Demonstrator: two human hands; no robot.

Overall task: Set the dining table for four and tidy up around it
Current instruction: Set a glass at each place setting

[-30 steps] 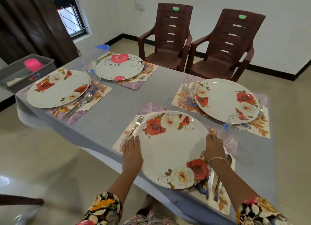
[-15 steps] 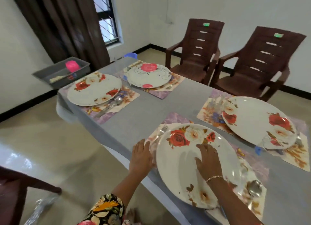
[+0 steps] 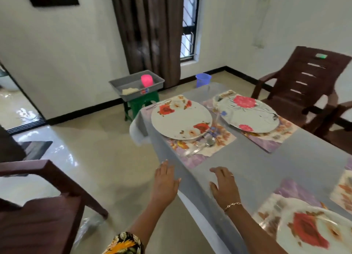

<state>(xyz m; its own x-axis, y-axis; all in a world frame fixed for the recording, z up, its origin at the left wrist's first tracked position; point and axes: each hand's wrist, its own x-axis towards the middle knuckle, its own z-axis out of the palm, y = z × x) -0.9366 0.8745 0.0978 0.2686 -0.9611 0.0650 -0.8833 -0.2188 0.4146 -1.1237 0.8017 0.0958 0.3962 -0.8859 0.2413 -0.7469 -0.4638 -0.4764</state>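
The dining table [image 3: 253,164] wears a grey cloth. On it lie floral placemats with flowered plates: one at the far left corner [image 3: 181,118], one beside it to the right [image 3: 247,113], and a near one [image 3: 314,232] at the bottom right. A spoon [image 3: 207,142] lies by the far left plate. My left hand [image 3: 165,181] is open with flat fingers at the table's near edge, over the hanging cloth. My right hand [image 3: 224,187] is open, palm down, over the bare cloth. Neither holds anything.
A grey tub [image 3: 137,84] with a pink cup [image 3: 147,80] sits on a green stool [image 3: 139,105] by the curtain. A blue bucket [image 3: 202,79] stands on the floor. Brown chairs stand at the left [image 3: 43,202] and far right [image 3: 304,86]. Clear plastic [image 3: 87,229] lies on the floor.
Both hands have left the near plate and moved left along the table's edge. The view has swung left, so the near plate now sits at the bottom right.
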